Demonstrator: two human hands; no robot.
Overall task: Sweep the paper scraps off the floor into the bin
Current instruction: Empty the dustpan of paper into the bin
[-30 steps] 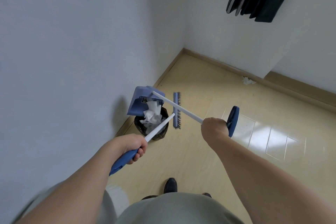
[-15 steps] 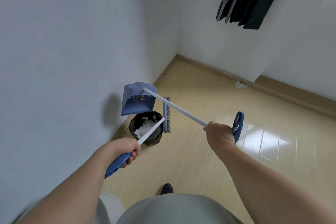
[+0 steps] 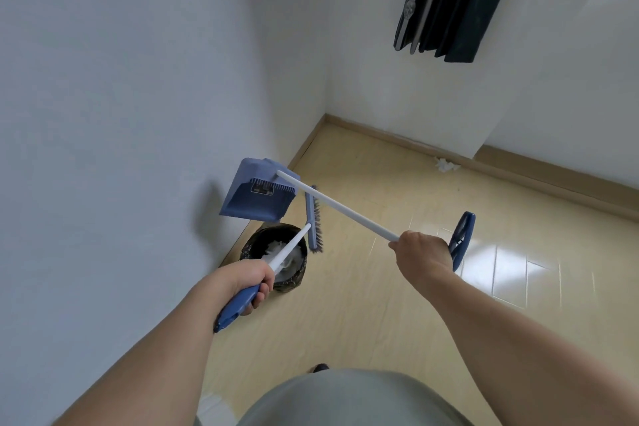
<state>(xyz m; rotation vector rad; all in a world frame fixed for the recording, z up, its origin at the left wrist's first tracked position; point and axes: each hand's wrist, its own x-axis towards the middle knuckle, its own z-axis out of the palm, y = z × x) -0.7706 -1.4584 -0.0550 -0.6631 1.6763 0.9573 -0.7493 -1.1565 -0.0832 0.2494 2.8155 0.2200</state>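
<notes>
The bin [image 3: 276,258] sits on the floor [image 3: 397,304] tight against the left wall [image 3: 121,97], near the far corner where that wall meets the far wall [image 3: 397,62]; a wooden skirting board [image 3: 553,176] runs along the foot of both. To the right of the bin the pale floor lies open all the way to the far wall.

The left hand [image 3: 247,278] grips the blue end of the broom [image 3: 313,218] handle. Its white shaft runs up and away over the bin mouth, and the brush head stands on end just right of the bin, its long edge running near to far, bristles facing right.

The right hand [image 3: 423,249] is closed round the dustpan [image 3: 257,194] handle, just ahead of its blue loop end. That shaft slants from the hand up to the far left — the pan hangs above the bin's far rim, close to the left wall, mouth tipped down.

White paper scraps [image 3: 280,252] lie inside the bin. One crumpled scrap [image 3: 446,164] lies on the floor against the far skirting board, well apart from the bin.
</notes>
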